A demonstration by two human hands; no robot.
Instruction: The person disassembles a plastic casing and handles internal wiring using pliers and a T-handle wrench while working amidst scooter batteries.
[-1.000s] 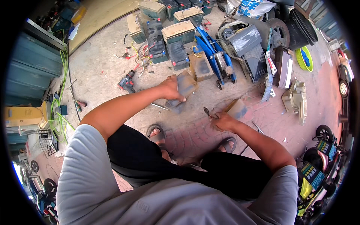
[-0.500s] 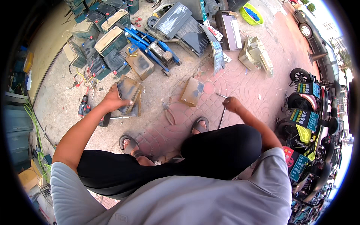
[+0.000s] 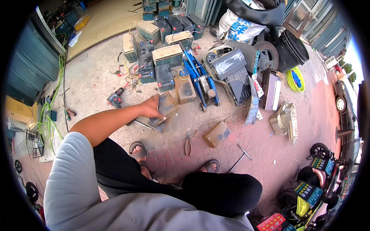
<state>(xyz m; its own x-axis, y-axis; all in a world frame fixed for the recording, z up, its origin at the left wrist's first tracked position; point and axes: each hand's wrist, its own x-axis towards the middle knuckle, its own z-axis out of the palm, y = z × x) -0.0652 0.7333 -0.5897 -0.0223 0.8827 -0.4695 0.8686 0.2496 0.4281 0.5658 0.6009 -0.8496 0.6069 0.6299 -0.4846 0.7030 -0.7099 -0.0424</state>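
My left hand (image 3: 151, 106) grips the near-left edge of a dusty, brown-grey battery-like box (image 3: 169, 103), its thumb laid along the side. The box tilts on the ground, close to another dusty box (image 3: 185, 90). My right hand is out of view. A T-handle wrench (image 3: 241, 157) lies on the pink paving, right of my right foot. Nearer the middle rest a pair of pliers (image 3: 188, 145) and a tan box (image 3: 216, 134) with dark stains. Left of the held box is a red-and-black power drill (image 3: 115, 97).
Several batteries (image 3: 168, 56) crowd the far side, beside a blue floor jack (image 3: 201, 81). Scooter panels (image 3: 229, 63), a beige plastic part (image 3: 285, 120) and a lime basin (image 3: 301, 86) stand to the right. Parked scooters (image 3: 304, 188) line the lower right; green cable (image 3: 50, 111) trails at left.
My view has swung left. My right hand, which was at the T-handle wrench, has left the picture, and the wrench lies on the paving. My left hand stays on the dusty box.
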